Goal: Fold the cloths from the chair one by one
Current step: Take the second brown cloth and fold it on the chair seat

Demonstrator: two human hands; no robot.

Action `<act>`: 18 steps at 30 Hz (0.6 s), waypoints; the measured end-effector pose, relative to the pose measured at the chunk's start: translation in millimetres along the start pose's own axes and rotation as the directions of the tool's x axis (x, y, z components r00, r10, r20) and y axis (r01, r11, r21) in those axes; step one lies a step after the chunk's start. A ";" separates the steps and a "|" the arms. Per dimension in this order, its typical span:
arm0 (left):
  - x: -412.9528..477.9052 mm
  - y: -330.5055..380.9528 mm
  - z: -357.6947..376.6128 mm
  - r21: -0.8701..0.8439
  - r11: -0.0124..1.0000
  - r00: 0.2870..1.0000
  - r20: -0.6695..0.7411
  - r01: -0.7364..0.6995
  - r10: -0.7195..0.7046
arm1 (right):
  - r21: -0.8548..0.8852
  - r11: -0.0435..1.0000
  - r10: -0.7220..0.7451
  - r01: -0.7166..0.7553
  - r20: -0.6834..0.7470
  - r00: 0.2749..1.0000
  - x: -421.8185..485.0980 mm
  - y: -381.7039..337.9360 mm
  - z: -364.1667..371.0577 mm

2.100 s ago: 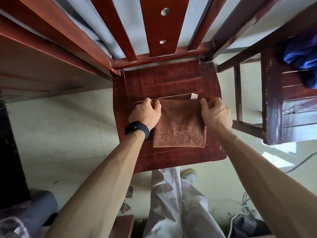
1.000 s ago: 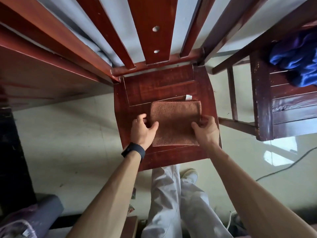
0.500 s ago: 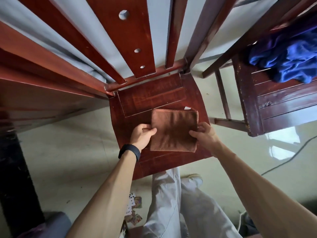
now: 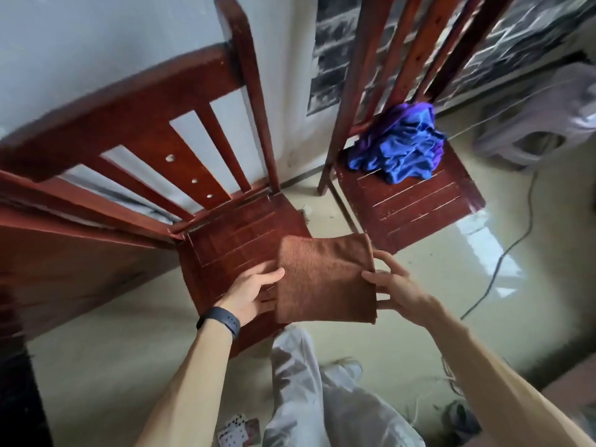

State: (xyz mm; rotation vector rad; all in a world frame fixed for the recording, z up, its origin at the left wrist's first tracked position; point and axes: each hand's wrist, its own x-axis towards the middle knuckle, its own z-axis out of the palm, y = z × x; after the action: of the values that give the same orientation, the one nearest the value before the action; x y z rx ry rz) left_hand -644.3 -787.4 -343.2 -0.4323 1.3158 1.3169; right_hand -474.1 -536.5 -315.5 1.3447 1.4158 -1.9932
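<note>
A folded brown cloth (image 4: 325, 279) is held in the air over the right front corner of the near wooden chair (image 4: 232, 243). My left hand (image 4: 251, 291) grips its left edge, thumb on top and fingers underneath. My right hand (image 4: 396, 288) grips its right edge the same way. A crumpled pile of blue and purple cloths (image 4: 400, 146) lies on the seat of a second wooden chair (image 4: 416, 201) to the right.
A wooden table edge (image 4: 64, 253) runs along the left. A pale plastic stool (image 4: 545, 124) stands at far right. A cable (image 4: 503, 256) trails over the glossy floor. Playing cards (image 4: 238, 430) lie on the floor near my leg.
The folded brown cloth has been lifted off the chair seat and carried to the right, both hands on its side edges. The view has tilted up, showing the second chair fully.
</note>
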 end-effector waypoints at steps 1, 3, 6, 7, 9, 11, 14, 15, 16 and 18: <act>-13.9 9.9 17.8 0.031 0.999 0.999 0.033 -0.023 0.022 | 0.010 0.999 -0.037 0.037 -0.008 0.999 -21.7 -9.4 -10.3; -43.6 31.0 57.1 0.089 0.993 0.992 0.104 -0.076 0.066 | 0.026 0.992 -0.122 0.122 -0.027 0.992 -67.5 -27.9 -32.7; -85.8 64.7 125.1 0.175 0.973 0.972 0.207 -0.148 0.111 | 0.051 0.962 -0.261 0.266 -0.089 0.961 -139.0 -52.3 -73.5; -99.1 76.8 150.7 0.216 0.961 0.964 0.239 -0.171 0.118 | 0.059 0.946 -0.309 0.318 -0.122 0.943 -163.2 -60.5 -88.2; -125.5 100.3 207.4 0.296 0.930 0.942 0.313 -0.219 0.122 | 0.069 0.908 -0.392 0.412 -0.199 0.898 -210.4 -73.8 -119.7; -149.3 121.2 270.9 0.372 0.879 0.910 0.390 -0.298 0.143 | 0.081 0.862 -0.461 0.501 -0.286 0.840 -254.9 -81.7 -153.6; -173.2 139.8 365.5 0.419 0.813 0.859 0.481 -0.403 0.177 | 0.107 0.767 -0.538 0.633 -0.430 0.725 -314.1 -84.5 -204.2; -179.3 143.4 396.8 0.429 0.792 0.838 0.516 -0.433 0.178 | 0.109 0.732 -0.552 0.672 -0.483 0.680 -332.6 -83.1 -220.4; -185.3 145.5 427.8 0.441 0.766 0.814 0.552 -0.467 0.179 | 0.108 0.699 -0.559 0.707 -0.533 0.635 -350.1 -80.3 -236.2; -196.8 147.4 486.8 0.455 0.707 0.757 0.629 -0.542 0.175 | 0.105 0.631 -0.563 0.769 -0.621 0.546 -380.4 -74.9 -265.9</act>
State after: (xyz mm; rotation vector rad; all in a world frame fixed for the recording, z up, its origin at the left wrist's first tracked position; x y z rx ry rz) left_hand -503.7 -418.5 33.1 0.6878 1.2719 1.1136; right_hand -211.1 -359.4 31.7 1.8168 2.1831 -2.6060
